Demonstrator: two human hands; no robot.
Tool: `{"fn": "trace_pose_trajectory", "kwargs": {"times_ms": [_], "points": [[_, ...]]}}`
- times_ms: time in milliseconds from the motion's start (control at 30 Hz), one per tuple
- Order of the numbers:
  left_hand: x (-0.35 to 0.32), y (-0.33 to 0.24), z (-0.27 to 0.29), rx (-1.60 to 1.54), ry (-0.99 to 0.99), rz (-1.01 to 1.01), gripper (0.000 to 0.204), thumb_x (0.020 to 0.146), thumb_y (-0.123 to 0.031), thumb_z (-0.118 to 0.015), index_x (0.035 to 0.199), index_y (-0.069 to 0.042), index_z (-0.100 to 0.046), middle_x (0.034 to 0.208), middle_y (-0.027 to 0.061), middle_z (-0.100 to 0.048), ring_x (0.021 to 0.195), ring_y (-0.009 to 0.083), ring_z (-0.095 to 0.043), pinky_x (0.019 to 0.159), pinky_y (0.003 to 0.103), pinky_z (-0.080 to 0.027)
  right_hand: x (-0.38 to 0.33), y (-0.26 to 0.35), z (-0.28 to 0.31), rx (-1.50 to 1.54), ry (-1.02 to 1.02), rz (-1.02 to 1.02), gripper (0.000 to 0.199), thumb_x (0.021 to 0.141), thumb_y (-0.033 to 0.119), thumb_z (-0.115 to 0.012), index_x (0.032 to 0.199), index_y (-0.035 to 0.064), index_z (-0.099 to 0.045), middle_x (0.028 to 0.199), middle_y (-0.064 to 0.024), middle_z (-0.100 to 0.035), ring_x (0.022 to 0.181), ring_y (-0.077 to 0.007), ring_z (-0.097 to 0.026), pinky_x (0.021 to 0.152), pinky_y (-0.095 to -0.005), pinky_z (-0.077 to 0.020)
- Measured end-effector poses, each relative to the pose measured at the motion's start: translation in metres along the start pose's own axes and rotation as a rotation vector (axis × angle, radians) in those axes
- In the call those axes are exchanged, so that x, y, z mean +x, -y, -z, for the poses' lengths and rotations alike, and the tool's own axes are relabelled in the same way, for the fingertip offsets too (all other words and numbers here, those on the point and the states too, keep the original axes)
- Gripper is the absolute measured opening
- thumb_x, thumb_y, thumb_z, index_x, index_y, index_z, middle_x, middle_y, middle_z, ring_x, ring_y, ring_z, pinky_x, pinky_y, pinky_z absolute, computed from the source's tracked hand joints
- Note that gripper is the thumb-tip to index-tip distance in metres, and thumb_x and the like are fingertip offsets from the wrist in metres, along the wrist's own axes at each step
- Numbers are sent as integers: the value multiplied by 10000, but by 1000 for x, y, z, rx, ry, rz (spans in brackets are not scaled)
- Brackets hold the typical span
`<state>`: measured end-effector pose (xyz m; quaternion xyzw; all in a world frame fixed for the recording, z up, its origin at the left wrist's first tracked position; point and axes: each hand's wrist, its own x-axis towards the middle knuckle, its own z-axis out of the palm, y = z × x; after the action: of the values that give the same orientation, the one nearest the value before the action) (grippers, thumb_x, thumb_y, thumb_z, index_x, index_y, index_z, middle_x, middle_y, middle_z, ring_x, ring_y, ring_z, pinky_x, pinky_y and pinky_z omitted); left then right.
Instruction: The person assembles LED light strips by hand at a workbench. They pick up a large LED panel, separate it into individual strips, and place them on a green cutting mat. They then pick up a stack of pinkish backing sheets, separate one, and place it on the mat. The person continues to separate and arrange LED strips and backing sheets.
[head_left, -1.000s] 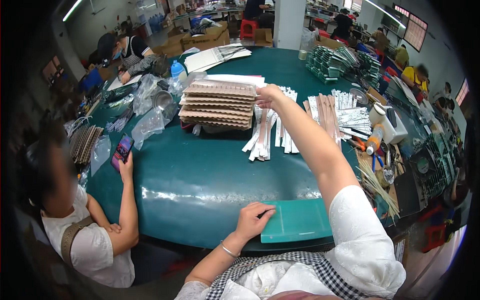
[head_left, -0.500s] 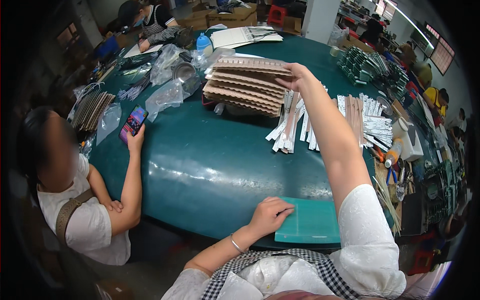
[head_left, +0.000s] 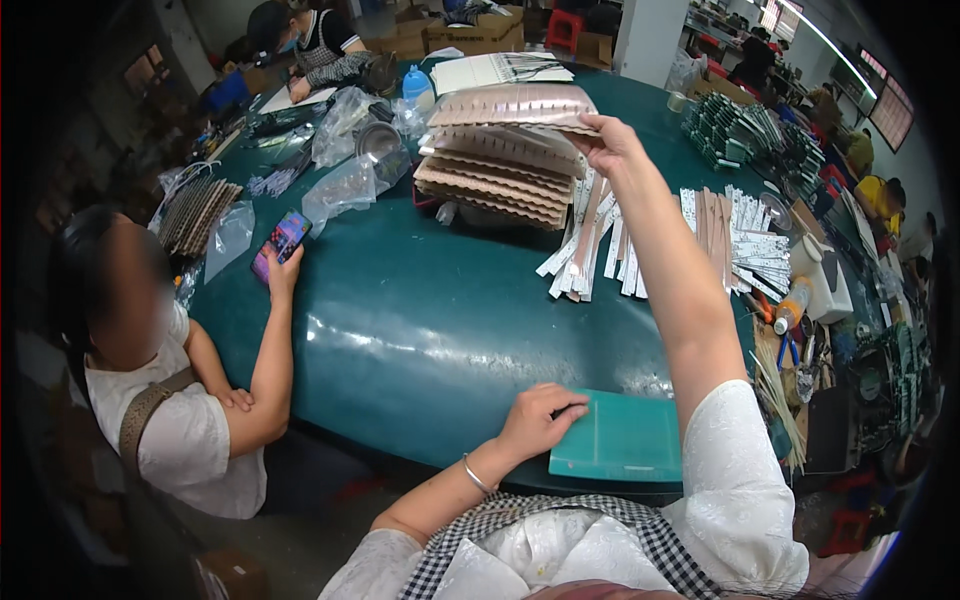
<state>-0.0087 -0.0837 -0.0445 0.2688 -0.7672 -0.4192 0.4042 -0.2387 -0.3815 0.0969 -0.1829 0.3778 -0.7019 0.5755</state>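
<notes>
Raised since the earlier frame: pinkish-tan scalloped-edged top sheet (head_left: 510,105), right edge pinched in the right hand (head_left: 612,145), above its layered tan stack (head_left: 495,190) across the glossy dark-green table (head_left: 400,290); lifting evenly should spare lower layers. Left hand (head_left: 540,415) curled at flat translucent green board (head_left: 625,440); cannot tell whether it grips anything.

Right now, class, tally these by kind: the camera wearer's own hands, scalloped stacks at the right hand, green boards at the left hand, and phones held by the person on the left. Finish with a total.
Wearer's hands: 2, left hand and right hand
Scalloped stack: 1
Green board: 1
Phone: 1
Total: 5
</notes>
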Motion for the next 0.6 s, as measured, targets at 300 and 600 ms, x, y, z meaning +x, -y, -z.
{"fn": "trace_pose_trajectory", "kwargs": {"times_ms": [300, 600], "points": [[4, -2, 63, -939, -541, 311, 400, 971, -254, -526, 1309, -46, -470, 1257, 123, -543, 1078, 257, -580, 895, 350, -487, -186, 17, 33, -259, 329, 8, 366, 880, 83, -598, 1215, -37, -512, 1064, -113, -629, 893, -165, -631, 852, -331, -527], [-61, -81, 147, -1349, -481, 299, 624, 991, -428, -419, 1430, 1, -312, 1385, 193, -458, 1238, 336, -497, 1037, 473, -410, -327, -32, 59, -335, 353, -386, 422, 819, 86, -706, 1175, 65, -479, 1080, -61, -607, 1034, -184, -601, 919, -385, -484]]}}
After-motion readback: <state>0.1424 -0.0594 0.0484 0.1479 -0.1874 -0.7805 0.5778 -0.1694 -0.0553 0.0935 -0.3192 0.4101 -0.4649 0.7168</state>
